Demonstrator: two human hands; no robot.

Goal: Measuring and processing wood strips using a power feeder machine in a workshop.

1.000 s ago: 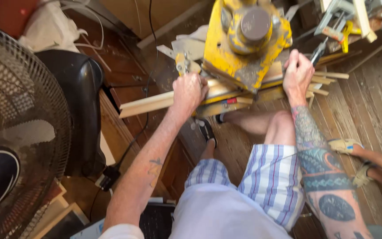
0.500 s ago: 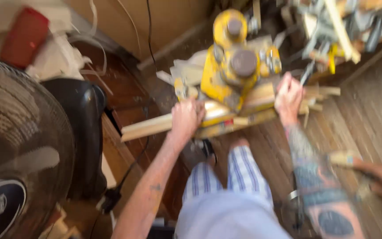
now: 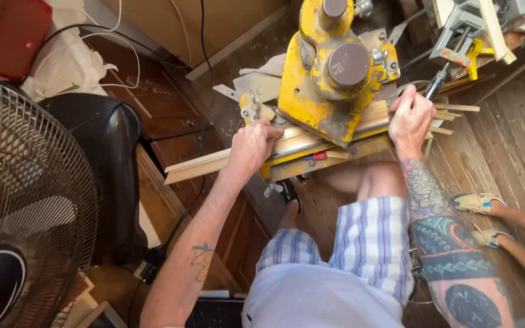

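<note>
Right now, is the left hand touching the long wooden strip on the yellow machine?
Touching. The head view shows the left hand pressed flat on the long wooden strip, its fingers over the strip's top beside the yellow machine.

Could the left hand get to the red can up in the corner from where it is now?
Probably not without leaning or stepping over. The left hand rests on the wooden strip at the yellow machine, while the red can sits far off, beyond the black seat and fan.
</note>
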